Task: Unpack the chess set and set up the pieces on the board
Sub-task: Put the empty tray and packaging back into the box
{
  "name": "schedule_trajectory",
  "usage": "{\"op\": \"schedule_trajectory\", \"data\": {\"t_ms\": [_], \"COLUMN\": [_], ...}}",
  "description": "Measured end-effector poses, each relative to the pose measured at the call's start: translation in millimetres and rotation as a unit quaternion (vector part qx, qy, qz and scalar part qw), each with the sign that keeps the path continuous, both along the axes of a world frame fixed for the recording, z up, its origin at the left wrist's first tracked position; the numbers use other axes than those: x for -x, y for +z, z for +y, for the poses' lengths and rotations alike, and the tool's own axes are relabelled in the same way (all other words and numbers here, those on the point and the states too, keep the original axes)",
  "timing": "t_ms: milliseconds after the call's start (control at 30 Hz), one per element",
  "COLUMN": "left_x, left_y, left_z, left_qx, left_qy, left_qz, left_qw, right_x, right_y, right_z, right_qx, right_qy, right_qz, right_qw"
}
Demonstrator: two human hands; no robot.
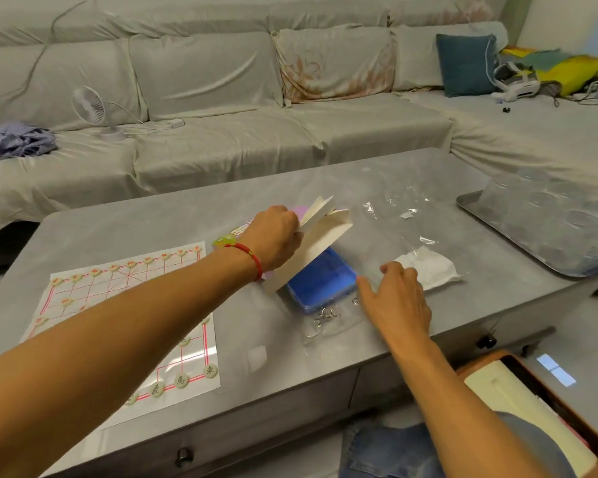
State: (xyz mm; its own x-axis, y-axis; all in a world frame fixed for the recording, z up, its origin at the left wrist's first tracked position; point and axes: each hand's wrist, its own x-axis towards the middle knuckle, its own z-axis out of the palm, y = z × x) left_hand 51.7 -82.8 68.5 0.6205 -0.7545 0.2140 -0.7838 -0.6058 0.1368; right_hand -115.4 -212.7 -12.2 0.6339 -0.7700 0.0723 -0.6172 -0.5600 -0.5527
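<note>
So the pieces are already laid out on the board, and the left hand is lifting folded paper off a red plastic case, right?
Not quite: the plastic case is blue, not red, as the head view shows. The rest stands: pieces sit on the board, and the left hand holds folded paper above the case.

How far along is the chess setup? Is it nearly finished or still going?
Mostly done, it seems. The paper board lies flat on the table with round pieces lined along its far and near edges, though an arm hides the middle. Right now the left hand grips a folded cardboard package above a blue box, and the right hand rests beside it. Leftover wrapping remains.
</note>
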Motion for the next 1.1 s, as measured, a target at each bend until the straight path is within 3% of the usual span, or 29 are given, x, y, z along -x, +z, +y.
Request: {"op": "schedule_trajectory", "data": {"t_ms": [67,133,400,500,567,667,800,867,1100], "left_x": [5,10,15,18,20,24,26,26,24], "left_y": [-3,-2,-2,-5,-7,-10,-14,-16,-23], "left_z": [3,5,23,27,30,36,42,43,44], "left_qx": [0.011,0.025,0.041,0.045,0.046,0.038,0.042,0.048,0.056], "left_qy": [0.018,0.036,0.02,0.008,0.002,0.01,0.026,0.021,0.027], "left_qz": [0.005,0.028,0.033,0.031,0.026,0.012,0.027,0.033,0.049], "left_qw": [1.0,0.999,0.998,0.998,0.999,0.999,0.998,0.998,0.997], "right_x": [4,6,53,75,83,94,109,114,128], "right_y": [-10,-22,-31,-39,-49,-53,-51,-49,-47], "right_z": [-3,2,24,33,40,51,55,55,63], "right_qx": [-0.013,-0.015,-0.004,-0.088,-0.251,-0.478,-0.549,-0.557,-0.557], "right_qy": [-0.024,-0.03,-0.124,-0.171,-0.211,-0.236,-0.234,-0.211,-0.142], "right_qz": [0.093,0.121,0.08,0.021,-0.06,-0.23,-0.366,-0.399,-0.441], "right_qw": [0.995,0.992,0.989,0.981,0.943,0.814,0.714,0.697,0.689]}}
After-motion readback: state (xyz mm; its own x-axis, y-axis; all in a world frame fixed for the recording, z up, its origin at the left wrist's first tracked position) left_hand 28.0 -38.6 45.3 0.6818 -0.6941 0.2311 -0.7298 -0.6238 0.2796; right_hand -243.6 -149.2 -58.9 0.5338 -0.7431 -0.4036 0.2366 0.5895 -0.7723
